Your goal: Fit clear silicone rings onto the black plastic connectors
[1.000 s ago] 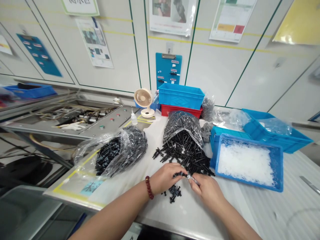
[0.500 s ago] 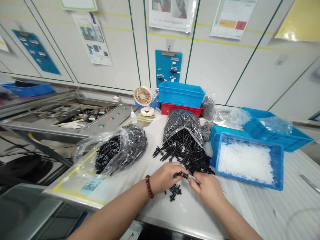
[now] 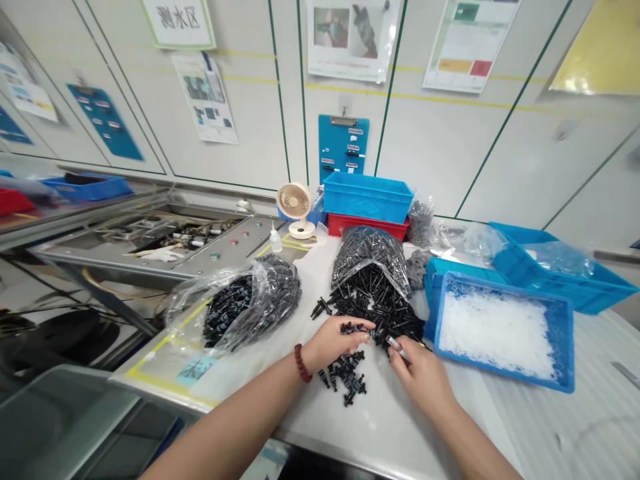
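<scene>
My left hand (image 3: pixel 333 345), with a beaded bracelet at the wrist, is closed around several small black rod-shaped plastic parts (image 3: pixel 352 328). My right hand (image 3: pixel 424 373) grips a short silver-grey, pen-like tool (image 3: pixel 399 348); a gap separates its tip from the parts in the left hand. Below the left hand lies a small pile of black parts with pale rings (image 3: pixel 350 380). Beyond both hands, loose black rods (image 3: pixel 373 290) spill from an open clear plastic bag (image 3: pixel 370 250).
To the right, a tilted blue tray (image 3: pixel 570 347) holds many small white translucent rings (image 3: pixel 495 327). At left lies another clear bag (image 3: pixel 260 300) of black parts. A small fan (image 3: pixel 295 201), a squeeze bottle (image 3: pixel 275 241) and stacked bins (image 3: pixel 367 197) stand at the back.
The hands have moved apart, and the tool's tip has come away from the part in my left hand. More ringed parts show in the small pile below. The view has shifted slightly.
</scene>
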A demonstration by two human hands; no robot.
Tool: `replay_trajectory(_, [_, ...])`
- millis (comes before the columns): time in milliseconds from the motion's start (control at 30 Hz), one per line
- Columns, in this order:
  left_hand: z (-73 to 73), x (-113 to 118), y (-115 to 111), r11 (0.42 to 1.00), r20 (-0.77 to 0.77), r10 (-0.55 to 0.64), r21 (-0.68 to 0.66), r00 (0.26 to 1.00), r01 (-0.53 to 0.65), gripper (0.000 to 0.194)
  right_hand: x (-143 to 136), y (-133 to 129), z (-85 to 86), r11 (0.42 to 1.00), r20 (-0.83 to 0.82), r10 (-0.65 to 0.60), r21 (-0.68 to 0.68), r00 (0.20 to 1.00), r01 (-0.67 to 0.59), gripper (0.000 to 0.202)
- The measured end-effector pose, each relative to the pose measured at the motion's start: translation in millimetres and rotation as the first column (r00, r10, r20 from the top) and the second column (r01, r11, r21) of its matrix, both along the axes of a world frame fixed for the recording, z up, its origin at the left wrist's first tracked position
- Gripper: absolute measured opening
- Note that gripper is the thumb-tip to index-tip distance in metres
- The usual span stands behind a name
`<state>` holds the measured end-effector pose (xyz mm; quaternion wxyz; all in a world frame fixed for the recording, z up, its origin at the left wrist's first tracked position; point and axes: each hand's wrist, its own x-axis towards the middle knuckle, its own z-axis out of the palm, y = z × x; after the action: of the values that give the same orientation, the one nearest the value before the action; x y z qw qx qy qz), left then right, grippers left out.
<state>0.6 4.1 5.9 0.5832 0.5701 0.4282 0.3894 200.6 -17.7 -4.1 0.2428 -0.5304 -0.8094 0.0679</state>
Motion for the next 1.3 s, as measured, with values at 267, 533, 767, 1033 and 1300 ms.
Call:
replay_trajectory(267, [0.4, -13.0, 9.8, 0.979, -0.021, 0.172, 0.116, 0.985, -0.168, 0.031, 3.1, 6.0, 1.2, 1.000, -0.018, 0.007, 0.022, 1.000, -0.006, 0.025])
replay_trajectory(533, [5.4, -22.8, -4.8, 0.912, -0.543, 0.216, 0.410, 0.812, 0.031, 0.015, 2.3, 5.8, 4.1, 1.000, -0.031, 0.007, -0.019, 0.999, -0.007, 0.026])
replay_trajectory(767, [-8.8, -11.5, -41.5, 0.867, -0.779, 0.103, 0.375, 0.619, 0.328, 0.089, -1.1, 2.4, 8.8, 0.999, 0.040, 0.032, -0.014, 0.999, -0.031, 0.024])
replay_trajectory(1033, [-6.8, 11.4, -48.6, 0.807, -0.853, 0.221, 0.432, 0.473, 0.403, 0.044, -1.5, 1.9, 11.5, 1.000, 0.051, 0.028, -0.005, 0.998, -0.028, 0.021])
replay_trajectory(1300, [-7.9, 25.6, -36.2, 0.851, -0.806, 0.143, 0.396, 0.575, 0.344, 0.028, 1.3, 5.1, 13.3, 1.000, 0.033, 0.012, 0.006, 0.999, -0.012, 0.019])
